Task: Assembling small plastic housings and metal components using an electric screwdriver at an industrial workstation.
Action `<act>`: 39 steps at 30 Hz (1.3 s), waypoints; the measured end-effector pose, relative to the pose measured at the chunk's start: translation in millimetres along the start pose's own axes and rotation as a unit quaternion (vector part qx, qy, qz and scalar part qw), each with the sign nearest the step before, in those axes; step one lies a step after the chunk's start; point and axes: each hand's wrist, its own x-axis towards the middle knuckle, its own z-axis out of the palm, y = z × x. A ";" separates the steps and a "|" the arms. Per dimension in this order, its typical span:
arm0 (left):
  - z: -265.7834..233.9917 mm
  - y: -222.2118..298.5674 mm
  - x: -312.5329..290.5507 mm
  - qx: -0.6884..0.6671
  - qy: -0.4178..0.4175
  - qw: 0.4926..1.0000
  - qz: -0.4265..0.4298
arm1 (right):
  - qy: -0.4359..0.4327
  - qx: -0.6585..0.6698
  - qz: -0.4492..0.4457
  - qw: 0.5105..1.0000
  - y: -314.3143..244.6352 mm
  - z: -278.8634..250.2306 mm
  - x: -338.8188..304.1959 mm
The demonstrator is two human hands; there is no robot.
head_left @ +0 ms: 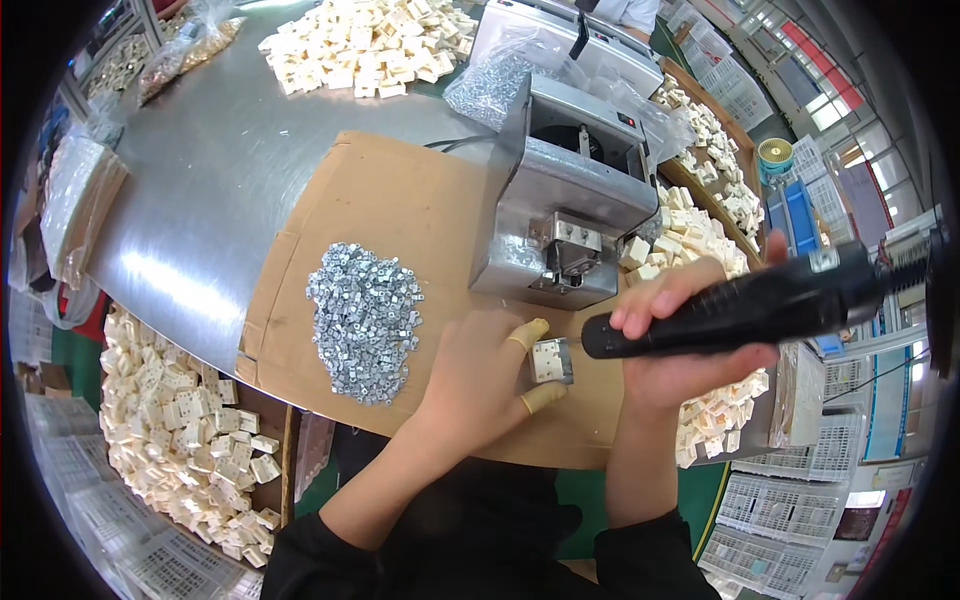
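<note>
The block point(551, 361), white with a metal edge, is pinched between thumb and index finger of the left hand point(485, 370), both of which are covered by yellow finger cots point(543, 398). By the right hand point(660, 360), the black screwdriver point(740, 305) is gripped, fingers wrapped over its top and thumb laid along its underside; its nose is pointed at the block, just to the right of the left hand, but whether the bit is touching cannot be told. Cardboard point(405, 200) is spread beneath the left hand, on the metal surface point(190, 220). To the left of that hand, a pile of small metal parts point(365, 325) is heaped on the cardboard. Just beyond both hands, the metal machine point(560, 190) is set, and behind it a clear bag point(505, 80) is placed. Cream pieces point(695, 240) are piled beyond the right hand, more are seen below its wrist, another heap point(370, 45) is gathered far beyond the left hand, and a wooden-sided bin point(289, 455) to the left of the left forearm is filled with others.
</note>
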 end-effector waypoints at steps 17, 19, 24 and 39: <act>2.4 1.6 9.2 -0.006 0.000 0.999 0.039 | 0.064 -0.039 0.005 0.997 6.5 -5.4 -18.0; 0.8 1.0 11.2 0.005 -0.005 0.999 0.047 | 0.056 -0.068 0.032 0.996 3.1 -1.1 -17.2; -0.8 -0.3 13.3 0.034 -0.022 0.998 0.055 | 0.023 -0.087 0.080 0.993 2.8 0.0 -17.6; 1.1 -3.3 15.1 0.039 -0.017 0.996 0.083 | 0.020 -0.081 0.083 0.993 6.7 2.0 -14.5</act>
